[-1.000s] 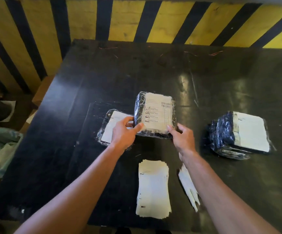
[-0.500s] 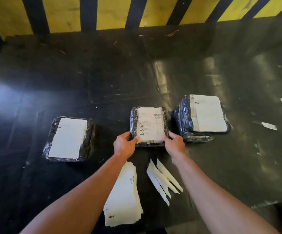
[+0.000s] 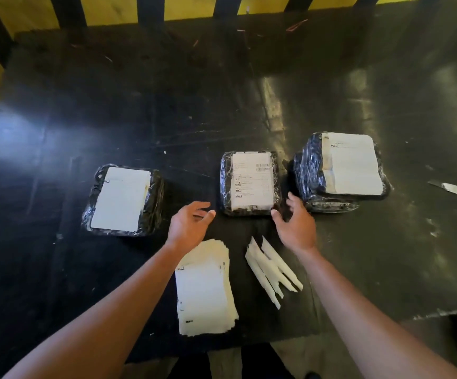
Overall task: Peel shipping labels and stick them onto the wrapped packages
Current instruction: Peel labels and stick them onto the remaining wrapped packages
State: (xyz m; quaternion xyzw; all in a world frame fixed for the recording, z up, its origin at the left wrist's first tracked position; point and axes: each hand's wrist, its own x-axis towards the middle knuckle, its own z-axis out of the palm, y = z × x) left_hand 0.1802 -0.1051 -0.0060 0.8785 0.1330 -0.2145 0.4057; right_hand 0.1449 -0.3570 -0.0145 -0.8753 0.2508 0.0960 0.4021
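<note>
Three black plastic-wrapped packages with white labels sit on the black desk (image 3: 57, 269): left (image 3: 123, 200), middle (image 3: 250, 184), right (image 3: 341, 169). One stack of white labels (image 3: 204, 289) lies nearest. Left hand (image 3: 189, 225) and right hand (image 3: 295, 225) flank the middle package, each grip released, fingers relaxed.

So I've let go of the middle package (image 3: 250, 184), which I'd slid over next to the stacked packages (image 3: 342, 170) on the right. My left hand (image 3: 189, 227) and right hand (image 3: 295, 225) are now off it, fingers loose, just short of its near corners.
</note>
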